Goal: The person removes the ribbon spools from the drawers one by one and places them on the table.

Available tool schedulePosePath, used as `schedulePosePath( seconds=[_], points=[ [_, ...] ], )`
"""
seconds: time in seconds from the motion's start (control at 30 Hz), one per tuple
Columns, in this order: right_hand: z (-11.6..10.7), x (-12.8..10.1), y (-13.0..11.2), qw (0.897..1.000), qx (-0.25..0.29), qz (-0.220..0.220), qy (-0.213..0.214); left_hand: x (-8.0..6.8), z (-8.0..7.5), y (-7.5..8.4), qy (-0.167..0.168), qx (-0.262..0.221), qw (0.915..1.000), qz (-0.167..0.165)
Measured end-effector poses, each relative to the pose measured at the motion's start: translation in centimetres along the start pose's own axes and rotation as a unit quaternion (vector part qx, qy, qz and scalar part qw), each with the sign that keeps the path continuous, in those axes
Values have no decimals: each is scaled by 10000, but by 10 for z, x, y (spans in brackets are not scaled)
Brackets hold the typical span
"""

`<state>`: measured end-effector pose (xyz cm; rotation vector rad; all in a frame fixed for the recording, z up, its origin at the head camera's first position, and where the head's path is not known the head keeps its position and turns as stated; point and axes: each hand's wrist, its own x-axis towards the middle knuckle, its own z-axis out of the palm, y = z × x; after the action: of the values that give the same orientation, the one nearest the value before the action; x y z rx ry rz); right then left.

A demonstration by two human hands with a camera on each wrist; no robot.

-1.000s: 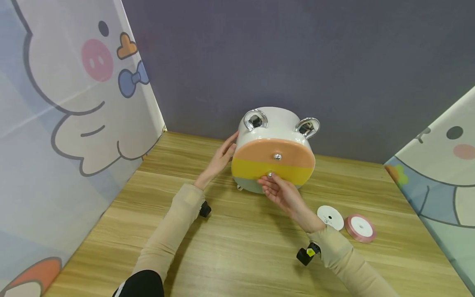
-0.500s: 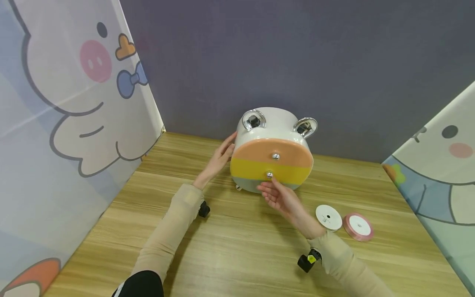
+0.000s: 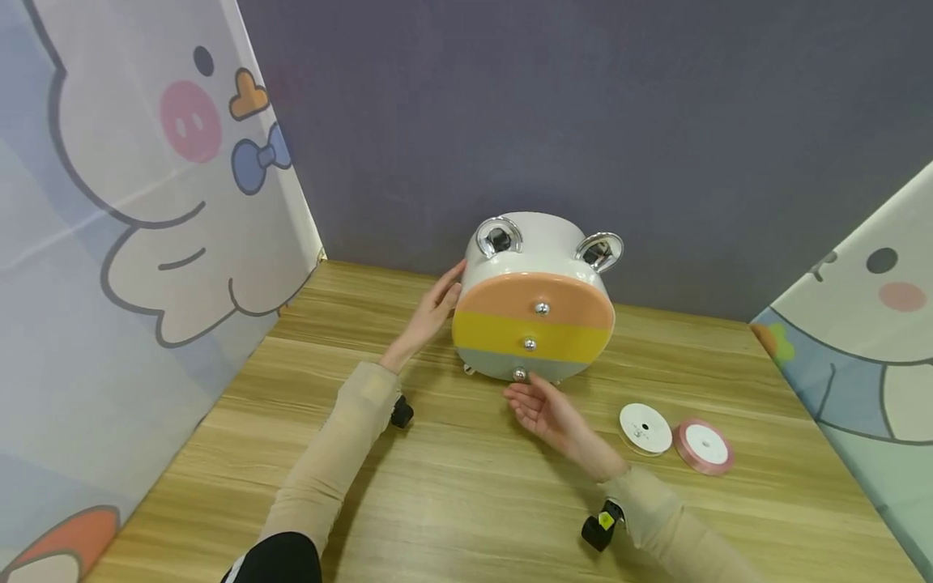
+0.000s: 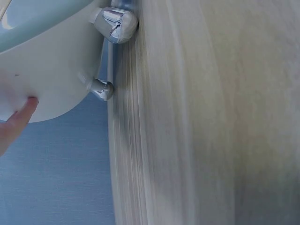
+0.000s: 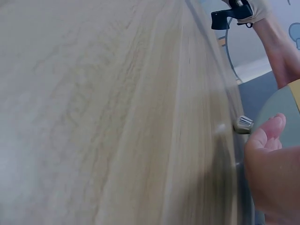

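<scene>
Drawer box at twelve o'clock on my table

The round drawer box (image 3: 535,316) stands at the wall. My left hand (image 3: 437,306) lies flat, fingers straight, on its nine o'clock side. My right hand (image 3: 543,406) hovers palm-up, relaxed, just under the lowest grey drawer's knob (image 3: 520,374). At four o'clock lie a white ribbon spool (image 3: 645,427) and a pink ribbon spool (image 3: 704,445).

Light wood-grain bench (image 3: 466,502), planks running left-right. Plain grey-purple wall (image 3: 583,105) at 12 o'clock. Cartoon-print panel (image 3: 131,202) at 9 o'clock: white winged pig, pink snout, blue bow. Second cartoon panel (image 3: 867,340) at 3 o'clock, pastel blue-green. Lighting even, soft shadows.
</scene>
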<state>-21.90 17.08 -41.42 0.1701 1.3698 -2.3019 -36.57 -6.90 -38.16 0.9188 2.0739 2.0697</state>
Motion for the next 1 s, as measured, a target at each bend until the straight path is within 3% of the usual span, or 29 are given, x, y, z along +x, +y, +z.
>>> schedulePosePath(
  seconds=[0.33,0.67,0.87,1.0],
  points=[
    [4,15,3,9992,344,-71,197,-1,0,-9,-12,70,9998,163],
    [5,19,2,9992,220,-128,292,0,-1,-8,9,50,9998,171],
    [6,20,2,9992,160,-148,337,-1,-1,-3,12,66,10000,31],
    [7,20,3,9991,166,-151,371,-6,1,12,-29,58,10000,17]
  ],
)
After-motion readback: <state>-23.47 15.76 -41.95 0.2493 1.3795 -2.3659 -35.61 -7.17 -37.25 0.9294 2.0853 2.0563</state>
